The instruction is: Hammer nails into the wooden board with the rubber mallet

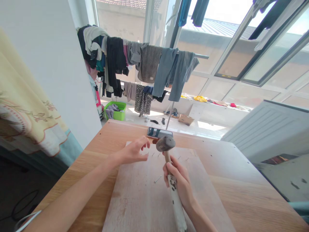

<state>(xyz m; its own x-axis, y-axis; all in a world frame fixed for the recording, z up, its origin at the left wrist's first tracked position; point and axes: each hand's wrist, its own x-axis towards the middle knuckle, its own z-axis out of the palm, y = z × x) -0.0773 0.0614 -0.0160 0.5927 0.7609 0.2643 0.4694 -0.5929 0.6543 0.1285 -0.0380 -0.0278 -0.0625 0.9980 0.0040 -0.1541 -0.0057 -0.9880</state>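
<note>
My right hand [177, 180] is wrapped round the pale wooden handle of a hammer [166, 145], whose dark head is raised above a worn wooden board [137, 196]. My left hand [135, 149] reaches over the board's far left part, fingers curled toward the thumb near a small nail; whether it pinches that nail I cannot make out. Several nails [180, 158] stand in a row along the board's far edge. One loose nail [157, 179] lies flat on the board just left of my right hand.
The board lies on a wooden table [229, 170]. A phone [159, 132] rests at the table's far edge behind the hammer head. Beyond are a clothes rack [149, 61] full of laundry, a green basket [116, 110], a white wall at left and a radiator at right.
</note>
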